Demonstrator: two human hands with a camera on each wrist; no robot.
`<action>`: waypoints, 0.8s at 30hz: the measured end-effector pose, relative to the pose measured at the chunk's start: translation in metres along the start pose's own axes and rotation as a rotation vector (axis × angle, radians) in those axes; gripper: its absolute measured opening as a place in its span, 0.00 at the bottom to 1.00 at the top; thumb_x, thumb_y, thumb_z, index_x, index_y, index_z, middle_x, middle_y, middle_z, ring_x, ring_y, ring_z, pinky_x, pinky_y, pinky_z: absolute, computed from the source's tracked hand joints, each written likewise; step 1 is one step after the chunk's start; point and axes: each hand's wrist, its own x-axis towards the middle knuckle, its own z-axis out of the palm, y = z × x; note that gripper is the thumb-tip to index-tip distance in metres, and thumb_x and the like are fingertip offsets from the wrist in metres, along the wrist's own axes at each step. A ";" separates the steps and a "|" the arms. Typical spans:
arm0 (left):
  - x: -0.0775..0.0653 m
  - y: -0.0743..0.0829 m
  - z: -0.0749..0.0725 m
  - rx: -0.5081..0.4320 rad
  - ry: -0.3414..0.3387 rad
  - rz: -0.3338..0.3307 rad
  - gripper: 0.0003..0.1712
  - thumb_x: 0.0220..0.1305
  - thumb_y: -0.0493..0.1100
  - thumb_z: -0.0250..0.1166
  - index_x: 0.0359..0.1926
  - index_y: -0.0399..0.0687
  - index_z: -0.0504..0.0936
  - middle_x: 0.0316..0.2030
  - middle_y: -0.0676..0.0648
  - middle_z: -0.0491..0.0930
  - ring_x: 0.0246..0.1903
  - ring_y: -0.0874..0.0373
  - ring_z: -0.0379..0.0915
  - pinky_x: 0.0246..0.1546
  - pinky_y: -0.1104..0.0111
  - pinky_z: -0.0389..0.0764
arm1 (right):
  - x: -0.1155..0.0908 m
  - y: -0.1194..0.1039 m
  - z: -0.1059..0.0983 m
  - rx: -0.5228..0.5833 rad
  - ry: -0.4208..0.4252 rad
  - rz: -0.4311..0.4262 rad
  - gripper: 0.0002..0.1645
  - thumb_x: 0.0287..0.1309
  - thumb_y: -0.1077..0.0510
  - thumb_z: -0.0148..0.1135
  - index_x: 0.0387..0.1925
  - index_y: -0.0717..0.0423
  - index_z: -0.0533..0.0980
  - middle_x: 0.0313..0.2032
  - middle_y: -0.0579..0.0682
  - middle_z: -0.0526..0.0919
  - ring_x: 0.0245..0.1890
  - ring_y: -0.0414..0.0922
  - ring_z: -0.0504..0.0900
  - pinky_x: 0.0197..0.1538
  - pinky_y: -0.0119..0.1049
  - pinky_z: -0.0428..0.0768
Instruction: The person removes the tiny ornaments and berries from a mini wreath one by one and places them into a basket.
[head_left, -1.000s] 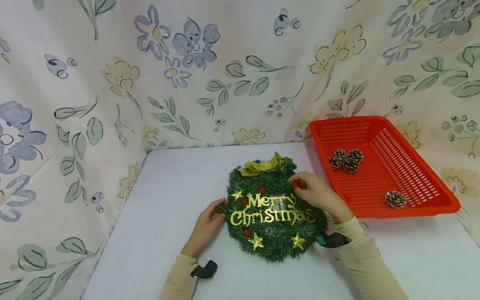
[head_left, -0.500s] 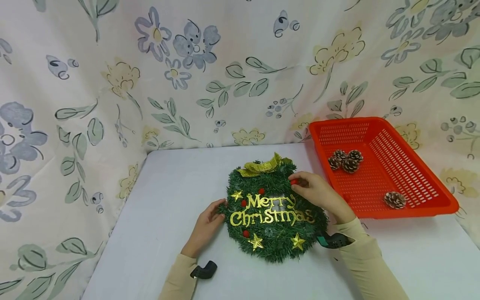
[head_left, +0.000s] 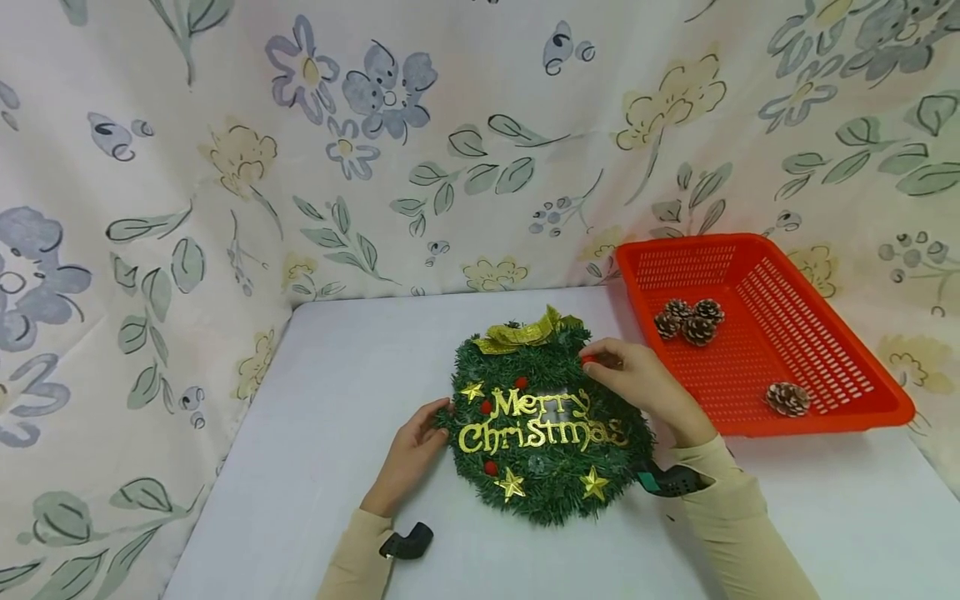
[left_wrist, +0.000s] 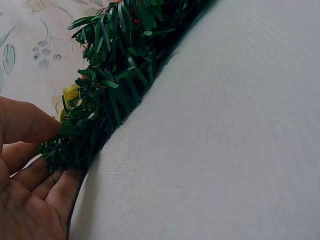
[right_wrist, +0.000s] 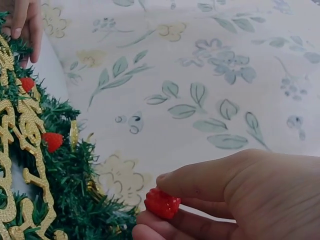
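A green tinsel wreath (head_left: 551, 504) with gold "Merry Christmas" lettering (head_left: 543, 432), gold stars (head_left: 512, 484) and a gold ribbon bow (head_left: 525, 333) lies on the white table. My left hand (head_left: 411, 454) holds its left edge, the thumb (left_wrist: 30, 122) over the tinsel and the fingers below, as the left wrist view shows. Over the wreath's upper right side, my right hand (head_left: 645, 387) pinches a bumpy red berry (right_wrist: 162, 203) between thumb and fingers. In the right wrist view the berry is apart from the tinsel. Other red berries (right_wrist: 52, 142) sit among the greenery.
At the right stands a red plastic basket (head_left: 813, 333) with slotted sides, close to my right forearm. Several pine cones (head_left: 699, 331) are clustered at its left, and one more pine cone (head_left: 787, 399) lies near its front. A floral curtain (head_left: 450, 125) hangs behind the table.
My right hand has lifted slightly with the red berry, up over the wreath's upper right. The left hand keeps its hold on the edge, and the wreath stays in place.
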 end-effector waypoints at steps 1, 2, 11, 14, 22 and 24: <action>0.000 0.000 0.000 0.000 0.000 0.000 0.29 0.73 0.30 0.55 0.73 0.42 0.67 0.68 0.35 0.71 0.70 0.38 0.67 0.56 0.79 0.79 | 0.000 -0.001 -0.001 0.008 0.002 0.004 0.16 0.68 0.58 0.64 0.53 0.60 0.81 0.45 0.56 0.88 0.41 0.46 0.84 0.40 0.34 0.81; 0.000 0.000 0.000 0.001 0.000 -0.002 0.29 0.73 0.30 0.55 0.73 0.43 0.67 0.68 0.35 0.71 0.69 0.38 0.68 0.56 0.79 0.79 | -0.001 -0.001 -0.002 0.018 0.003 0.008 0.16 0.68 0.57 0.64 0.54 0.59 0.81 0.45 0.57 0.88 0.41 0.46 0.84 0.40 0.34 0.81; 0.000 0.000 -0.001 0.009 -0.006 0.010 0.29 0.74 0.31 0.55 0.73 0.42 0.66 0.68 0.34 0.71 0.69 0.38 0.68 0.56 0.79 0.79 | -0.003 0.001 -0.011 0.108 0.021 0.031 0.17 0.70 0.55 0.62 0.56 0.57 0.80 0.44 0.60 0.88 0.43 0.51 0.87 0.45 0.37 0.82; 0.000 0.000 0.000 0.013 -0.002 0.013 0.29 0.73 0.30 0.55 0.73 0.41 0.67 0.68 0.34 0.72 0.69 0.38 0.67 0.56 0.79 0.79 | -0.004 0.002 -0.013 0.107 0.033 0.043 0.17 0.70 0.53 0.62 0.56 0.54 0.81 0.46 0.59 0.88 0.44 0.50 0.87 0.47 0.38 0.82; 0.000 0.001 0.000 0.024 0.004 0.029 0.29 0.73 0.31 0.56 0.73 0.40 0.67 0.67 0.34 0.73 0.70 0.39 0.67 0.57 0.80 0.77 | -0.009 0.000 -0.022 0.113 0.078 0.041 0.19 0.72 0.51 0.60 0.58 0.54 0.79 0.52 0.56 0.86 0.46 0.43 0.84 0.49 0.31 0.81; 0.000 0.001 0.000 0.020 0.004 0.032 0.29 0.73 0.31 0.56 0.73 0.40 0.67 0.67 0.34 0.73 0.70 0.39 0.66 0.57 0.80 0.77 | -0.010 0.000 -0.024 0.127 0.085 0.049 0.19 0.71 0.51 0.60 0.58 0.54 0.79 0.52 0.56 0.86 0.46 0.40 0.83 0.49 0.29 0.81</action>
